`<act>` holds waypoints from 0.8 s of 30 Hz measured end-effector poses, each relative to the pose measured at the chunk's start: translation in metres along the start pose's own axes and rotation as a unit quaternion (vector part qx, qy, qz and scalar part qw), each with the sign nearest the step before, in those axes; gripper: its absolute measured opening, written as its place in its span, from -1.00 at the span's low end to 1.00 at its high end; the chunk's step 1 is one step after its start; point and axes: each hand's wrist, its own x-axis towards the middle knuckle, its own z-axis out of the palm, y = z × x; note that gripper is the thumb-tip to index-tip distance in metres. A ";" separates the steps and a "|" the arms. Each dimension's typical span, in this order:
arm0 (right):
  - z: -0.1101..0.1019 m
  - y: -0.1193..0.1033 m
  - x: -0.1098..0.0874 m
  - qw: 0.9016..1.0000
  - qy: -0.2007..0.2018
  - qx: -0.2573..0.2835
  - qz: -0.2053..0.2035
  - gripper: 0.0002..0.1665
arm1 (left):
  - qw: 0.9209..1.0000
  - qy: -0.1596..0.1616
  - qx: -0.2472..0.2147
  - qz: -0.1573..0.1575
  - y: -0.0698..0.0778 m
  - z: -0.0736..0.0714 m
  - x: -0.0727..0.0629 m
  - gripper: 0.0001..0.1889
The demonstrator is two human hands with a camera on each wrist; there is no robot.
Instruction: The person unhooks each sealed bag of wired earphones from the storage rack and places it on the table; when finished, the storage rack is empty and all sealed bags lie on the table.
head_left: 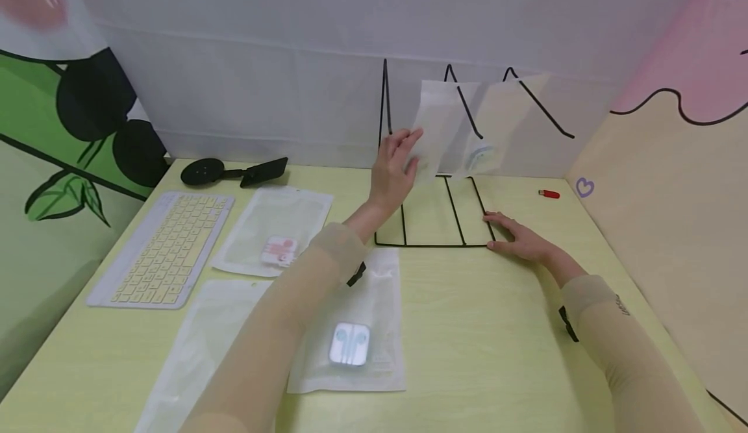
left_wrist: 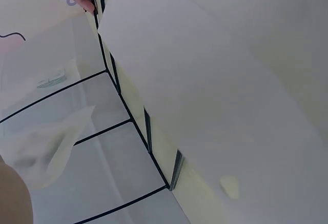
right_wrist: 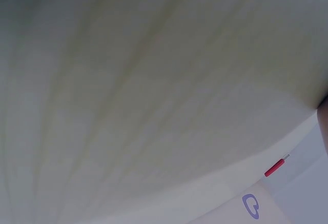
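A black wire rack [head_left: 429,245] stands at the back of the table, three prongs sloping up from it. My right hand [head_left: 520,237] holds its front right corner, thumb and fingers on either side of the rod. Two translucent white bags hang among the prongs. One bag [head_left: 437,118] hangs beside my left hand [head_left: 393,172], whose fingers are extended at its left edge; in the left wrist view this bag [left_wrist: 61,142] looks creased. The other bag [head_left: 517,111] hangs to the right, with a pale blue earphone case [head_left: 482,155] showing low in it.
At left lie a white keyboard [head_left: 169,251] and a black folding stand [head_left: 204,172]. Bags lie in front: one [head_left: 304,209] with a pink earphone case [head_left: 279,251], another [head_left: 382,290] with a blue-white case [head_left: 349,343]. A red USB stick [head_left: 549,194] lies back right.
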 end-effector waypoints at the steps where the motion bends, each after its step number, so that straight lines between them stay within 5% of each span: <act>1: 0.000 0.000 0.000 1.000 0.000 0.001 0.000 -0.18 | 1.000 0.001 0.000 0.009 0.001 -0.001 0.000 -0.55; 9: 0.000 0.000 0.000 1.000 0.000 0.001 -0.002 -0.18 | 0.999 -0.003 -0.025 0.048 0.007 -0.010 0.002 -0.56; 18: 0.000 0.001 -0.001 1.000 0.001 0.009 -0.009 -0.19 | 0.996 -0.003 -0.078 0.041 0.016 -0.018 0.002 -0.51; 24: 0.000 0.001 -0.002 1.000 0.001 0.014 -0.011 -0.19 | 0.998 -0.003 -0.054 0.034 0.023 -0.024 0.000 -0.70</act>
